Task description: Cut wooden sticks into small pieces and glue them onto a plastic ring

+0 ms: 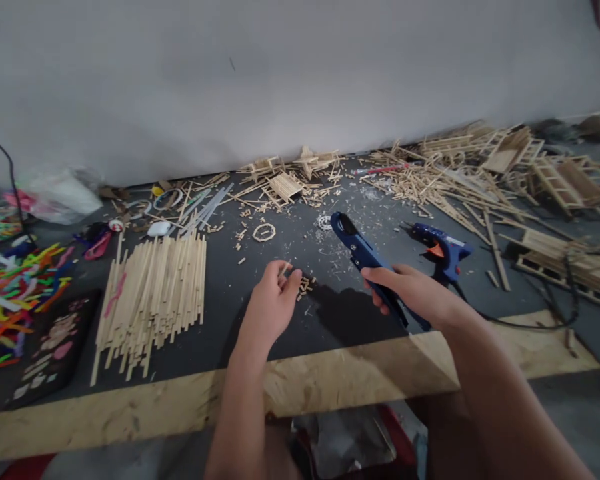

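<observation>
My right hand [397, 287] is wrapped round the handles of a blue hand cutter [363, 253], whose dark head points up and to the left above the table. My left hand [275, 297] is closed in a pinch, and a short pale wooden stick [283, 269] shows between its thumb and fingers. Just beside those fingertips, a small heap of cut stick pieces [306, 287] lies on the dark tabletop. The cutter is apart from the left hand. Beyond the hands lies a ring of short sticks [264, 232], with a white ring [325, 222] near the cutter's head.
A bundle of wooden sticks [157, 287] lies left, beside a dark phone [55, 347] and colourful pipe cleaners [10, 300]. A blue glue gun [443, 250] with its cord rests right. Stick scraps and small wooden models [285, 187] line the wall. A wooden strip [340, 373] edges the table.
</observation>
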The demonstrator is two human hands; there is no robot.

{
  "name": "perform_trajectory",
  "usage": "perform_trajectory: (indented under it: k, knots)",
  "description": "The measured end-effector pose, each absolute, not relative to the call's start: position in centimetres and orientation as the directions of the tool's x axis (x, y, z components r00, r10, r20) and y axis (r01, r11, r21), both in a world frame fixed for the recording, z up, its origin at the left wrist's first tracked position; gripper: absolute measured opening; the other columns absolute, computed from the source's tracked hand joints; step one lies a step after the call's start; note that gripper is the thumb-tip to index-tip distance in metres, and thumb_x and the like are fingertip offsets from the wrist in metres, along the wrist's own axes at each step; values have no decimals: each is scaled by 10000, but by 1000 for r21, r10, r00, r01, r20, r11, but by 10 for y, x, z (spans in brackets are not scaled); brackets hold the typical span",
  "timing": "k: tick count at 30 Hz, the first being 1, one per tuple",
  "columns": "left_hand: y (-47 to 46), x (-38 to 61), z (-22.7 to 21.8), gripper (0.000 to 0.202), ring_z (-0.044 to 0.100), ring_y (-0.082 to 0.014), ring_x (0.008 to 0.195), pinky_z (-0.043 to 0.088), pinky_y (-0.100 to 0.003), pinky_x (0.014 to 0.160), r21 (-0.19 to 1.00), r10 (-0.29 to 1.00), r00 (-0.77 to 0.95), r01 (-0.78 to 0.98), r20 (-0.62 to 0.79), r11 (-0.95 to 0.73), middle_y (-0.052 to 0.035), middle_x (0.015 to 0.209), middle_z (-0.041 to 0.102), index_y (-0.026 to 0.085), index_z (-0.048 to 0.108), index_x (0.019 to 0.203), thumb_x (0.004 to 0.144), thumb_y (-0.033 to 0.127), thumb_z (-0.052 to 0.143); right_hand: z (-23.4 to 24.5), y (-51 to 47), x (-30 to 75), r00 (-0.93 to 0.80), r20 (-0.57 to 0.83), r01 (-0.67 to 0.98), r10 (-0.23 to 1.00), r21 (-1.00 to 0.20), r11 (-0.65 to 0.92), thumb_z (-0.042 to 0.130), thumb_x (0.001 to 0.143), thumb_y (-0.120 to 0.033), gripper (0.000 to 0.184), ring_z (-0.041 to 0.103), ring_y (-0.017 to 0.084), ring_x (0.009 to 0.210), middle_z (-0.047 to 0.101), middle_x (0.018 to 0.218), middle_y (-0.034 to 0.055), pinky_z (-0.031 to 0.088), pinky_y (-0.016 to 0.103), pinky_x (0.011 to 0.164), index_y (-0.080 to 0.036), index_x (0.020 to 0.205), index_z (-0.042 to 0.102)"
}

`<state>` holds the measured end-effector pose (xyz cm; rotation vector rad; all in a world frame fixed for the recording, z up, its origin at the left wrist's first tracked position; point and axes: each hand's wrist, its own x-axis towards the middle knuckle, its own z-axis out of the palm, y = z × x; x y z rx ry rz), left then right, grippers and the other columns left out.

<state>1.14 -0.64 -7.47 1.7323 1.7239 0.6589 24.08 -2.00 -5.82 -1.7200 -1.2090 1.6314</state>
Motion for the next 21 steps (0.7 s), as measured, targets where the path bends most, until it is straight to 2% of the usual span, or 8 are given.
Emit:
perform_trajectory:
  k: [4, 9, 14, 21]
  knots:
    - [-22, 18, -78, 257, 549, -148, 673, 396, -268, 636, 778, 999, 5, 627, -37, 25, -31, 788, 579, 205, 494, 974, 902, 376, 315, -59, -26, 240, -112, -536, 322, 837, -816, -480, 531, 717, -611, 415, 563, 139, 573, 588, 661, 12, 434, 248, 540, -198, 751, 559]
    - [-26, 19, -84, 274, 507, -111, 577, 403, -245, 578, 882, 1000, 9, 472, 0, -4, -27, 783, 571, 194, 519, 1010, 903, 364, 333, -57, -31, 235, -130, -524, 422, 842, -797, -431, 507, 725, -624, 428, 584, 164, 609, 615, 695, 30, 431, 263, 552, -203, 774, 575]
    - [-29, 17, -76, 276, 498, -75, 522, 412, -223, 566, 961, 997, 72, 273, 15, -34, -23, 836, 605, 177, 543, 990, 890, 383, 389, -49, -41, 229, -161, -426, 571, 890, -776, -268, 449, 756, -634, 451, 583, 186, 678, 632, 713, 30, 421, 284, 623, -205, 741, 589]
    - [-39, 24, -68, 306, 502, -83, 488, 410, -215, 515, 993, 990, 134, 113, -50, 35, 14, 662, 561, 168, 579, 950, 860, 428, 445, -39, -53, 217, -188, -315, 592, 930, -792, -149, 493, 787, -519, 368, 581, 218, 880, 639, 965, 10, 429, 317, 744, -269, 1051, 553]
